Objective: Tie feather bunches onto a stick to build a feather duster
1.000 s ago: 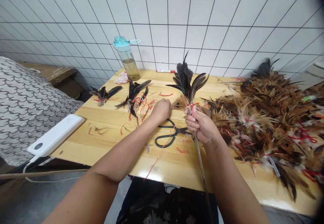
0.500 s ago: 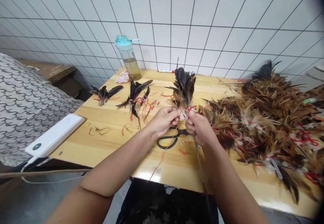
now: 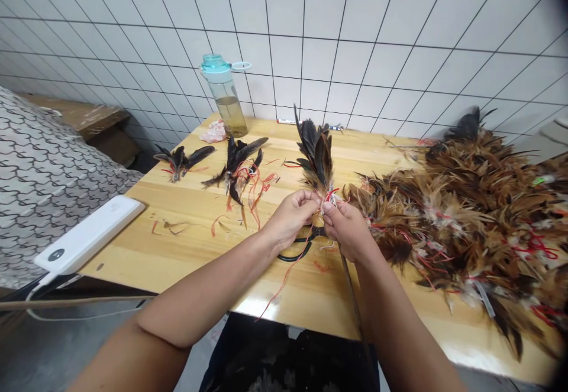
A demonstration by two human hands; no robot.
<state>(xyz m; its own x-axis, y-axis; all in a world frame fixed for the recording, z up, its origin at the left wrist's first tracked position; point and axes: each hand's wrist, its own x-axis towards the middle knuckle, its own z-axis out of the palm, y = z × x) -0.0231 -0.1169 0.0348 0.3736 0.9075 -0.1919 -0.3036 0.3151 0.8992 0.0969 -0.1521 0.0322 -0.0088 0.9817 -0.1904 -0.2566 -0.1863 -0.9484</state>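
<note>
- Two hands meet at the feather bundle (image 3: 317,158): left hand (image 3: 290,217) pinching its red thread (image 3: 288,271).
- Right hand (image 3: 348,229) gripping the stick (image 3: 350,288), above the scissors (image 3: 295,253).

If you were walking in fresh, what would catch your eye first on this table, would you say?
Probably the big heap of brown and black feathers covering the right side of the pale wooden table. Next, at the centre, the left hand and right hand pinch an upright dark feather bundle at its red string. A teal-capped clear bottle stands by the tiled wall.
</note>
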